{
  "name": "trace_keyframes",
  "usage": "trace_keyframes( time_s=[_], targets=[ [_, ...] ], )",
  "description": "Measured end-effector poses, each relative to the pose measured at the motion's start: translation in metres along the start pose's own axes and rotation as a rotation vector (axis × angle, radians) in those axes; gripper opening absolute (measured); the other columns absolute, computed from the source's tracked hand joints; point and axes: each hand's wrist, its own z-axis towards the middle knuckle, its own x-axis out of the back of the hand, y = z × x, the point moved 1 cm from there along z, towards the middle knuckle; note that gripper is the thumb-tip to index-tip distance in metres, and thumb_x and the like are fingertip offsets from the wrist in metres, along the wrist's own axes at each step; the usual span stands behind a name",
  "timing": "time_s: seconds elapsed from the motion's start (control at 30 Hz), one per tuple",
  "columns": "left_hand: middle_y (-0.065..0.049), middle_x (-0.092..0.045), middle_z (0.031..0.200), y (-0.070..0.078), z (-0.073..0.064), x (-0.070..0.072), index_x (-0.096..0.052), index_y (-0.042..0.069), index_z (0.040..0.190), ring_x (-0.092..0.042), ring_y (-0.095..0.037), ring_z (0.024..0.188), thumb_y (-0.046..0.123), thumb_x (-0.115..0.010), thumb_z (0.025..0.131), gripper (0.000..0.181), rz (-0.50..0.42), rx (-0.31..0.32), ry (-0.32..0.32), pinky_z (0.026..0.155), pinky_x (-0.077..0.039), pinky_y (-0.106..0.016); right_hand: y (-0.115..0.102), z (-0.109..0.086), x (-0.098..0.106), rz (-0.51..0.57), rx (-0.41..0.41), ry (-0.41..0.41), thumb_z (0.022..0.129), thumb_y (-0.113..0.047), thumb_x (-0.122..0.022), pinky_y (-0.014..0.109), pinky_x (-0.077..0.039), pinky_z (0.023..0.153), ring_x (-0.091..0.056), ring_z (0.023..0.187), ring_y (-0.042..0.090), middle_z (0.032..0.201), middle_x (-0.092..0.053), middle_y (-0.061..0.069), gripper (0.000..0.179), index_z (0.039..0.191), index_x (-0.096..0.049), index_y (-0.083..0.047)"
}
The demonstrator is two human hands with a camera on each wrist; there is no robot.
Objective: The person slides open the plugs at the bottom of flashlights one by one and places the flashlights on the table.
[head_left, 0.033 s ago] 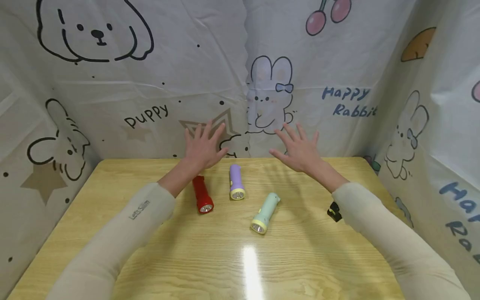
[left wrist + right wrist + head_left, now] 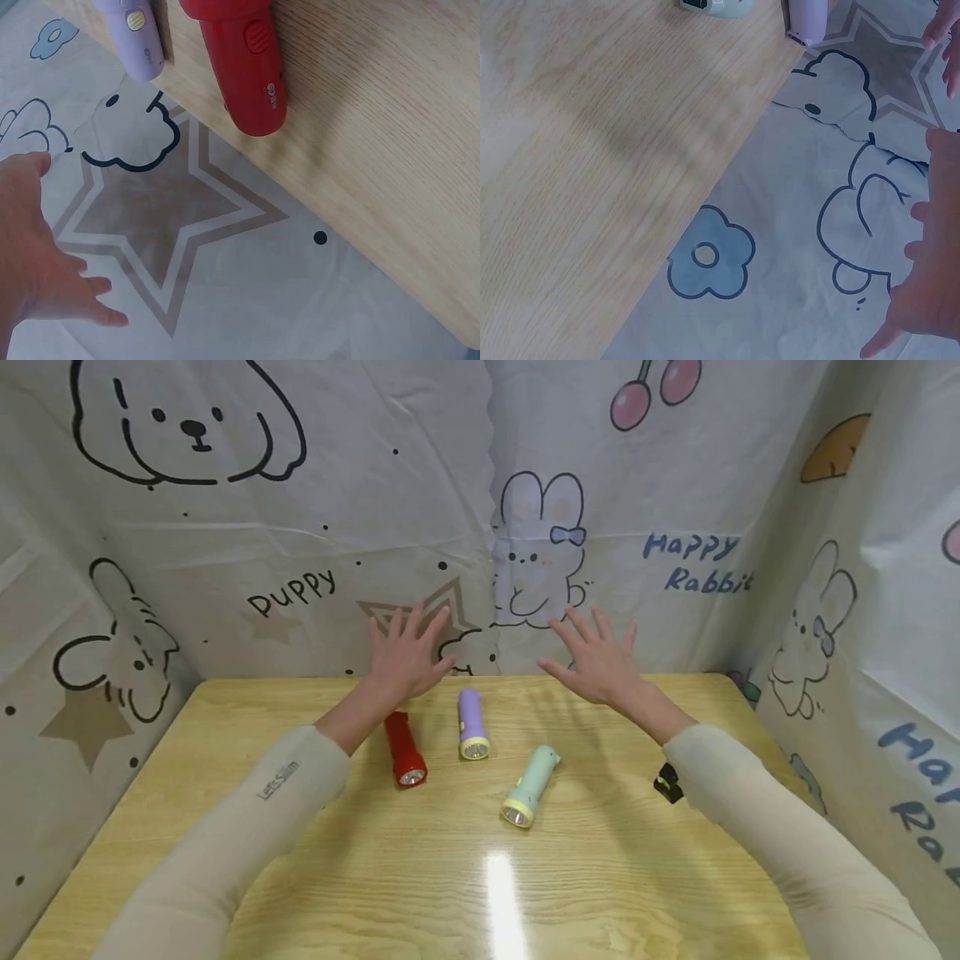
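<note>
Both hands are held up over the far side of the table with fingers spread and nothing in them. My left hand [image 2: 406, 653] is nearest to a red flashlight [image 2: 406, 752], whose back end is partly hidden by the wrist. A purple flashlight [image 2: 472, 722] with a pale yellow head lies between the two hands, on the near side of them. My right hand [image 2: 600, 658] is above and to the right of a mint green flashlight [image 2: 534, 781], which lies slanted. In the left wrist view the red flashlight [image 2: 244, 67] and purple flashlight [image 2: 135, 37] show their switches.
A small black object [image 2: 667, 783] lies at the right, partly covered by the right sleeve. Printed cloth [image 2: 420, 518] hangs behind the wooden table [image 2: 390, 877] and along both sides. The table's far edge runs just beneath the hands.
</note>
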Motion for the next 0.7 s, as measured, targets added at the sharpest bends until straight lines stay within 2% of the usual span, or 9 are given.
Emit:
trace_keyframes(
  time_s=[0.17, 0.27, 0.47, 0.7],
  targets=[
    [-0.016, -0.006, 0.165, -0.002, -0.002, -0.003, -0.007, 0.025, 0.162, -0.012, -0.045, 0.147, 0.057, -0.042, 0.102, 0.077, -0.003, -0.008, -0.001, 0.112, -0.005, -0.071, -0.002, -0.001, -0.003, 0.002, 0.001, 0.003, 0.098, -0.062, -0.047, 0.084, 0.001, 0.100, -0.006, 0.148, 0.043, 0.165, -0.017, 0.010, 0.075, 0.158, -0.030, -0.022],
    [-0.018, -0.012, 0.164, -0.003, -0.003, -0.002, -0.009, 0.024, 0.162, -0.016, -0.045, 0.146, 0.054, -0.043, 0.103, 0.074, -0.017, -0.005, -0.001, 0.112, -0.008, -0.071, -0.003, -0.001, -0.004, 0.010, 0.007, 0.010, 0.098, -0.061, -0.048, 0.084, 0.000, 0.099, -0.009, 0.147, 0.045, 0.164, -0.019, 0.011, 0.073, 0.157, -0.033, -0.021],
    [-0.025, -0.027, 0.156, -0.003, -0.009, -0.004, -0.013, 0.020, 0.161, -0.030, -0.047, 0.139, 0.047, -0.047, 0.103, 0.072, -0.121, 0.023, -0.046, 0.110, -0.020, -0.069, -0.006, 0.000, -0.005, -0.001, 0.019, -0.009, 0.099, -0.058, -0.049, 0.082, -0.004, 0.102, -0.013, 0.146, 0.045, 0.163, -0.021, 0.011, 0.068, 0.154, -0.037, -0.019],
    [-0.028, -0.031, 0.153, -0.005, -0.015, -0.013, -0.016, 0.018, 0.160, -0.035, -0.051, 0.134, 0.040, -0.053, 0.102, 0.072, -0.207, 0.037, -0.053, 0.107, -0.031, -0.065, -0.013, 0.001, -0.006, -0.028, 0.064, -0.002, 0.100, -0.055, -0.048, 0.077, -0.020, 0.104, -0.021, 0.144, 0.045, 0.161, -0.025, 0.013, 0.064, 0.152, -0.040, -0.019]
  ],
)
